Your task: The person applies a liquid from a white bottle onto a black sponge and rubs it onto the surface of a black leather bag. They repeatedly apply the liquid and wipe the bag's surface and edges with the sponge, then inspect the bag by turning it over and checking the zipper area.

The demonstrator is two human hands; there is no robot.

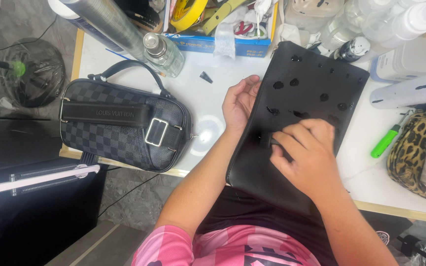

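The left hand point(239, 102) lies at centre frame, palm partly up and fingers curled over the left edge of a flat black leather pouch point(305, 93), bracing it. The right hand point(307, 153) sits lower right of centre on the pouch face, fingers pinched shut on a small dark applicator point(273, 141) whose tip meets the leather. Glossy dark blots dot the upper pouch face.

The pouch lies on a white worktable point(200, 98), its lower corner overhanging the near table edge above the person's lap.

A checked dark handbag point(124, 125) rests at left, well apart from the pouch. A glass bottle point(163, 53) stands at upper centre-left. A green-handled tool point(385, 142) and a leopard-print bag point(412, 152) lie at right. Bare tabletop remains between handbag and pouch; the far edge is crowded with bottles and a supply tray.
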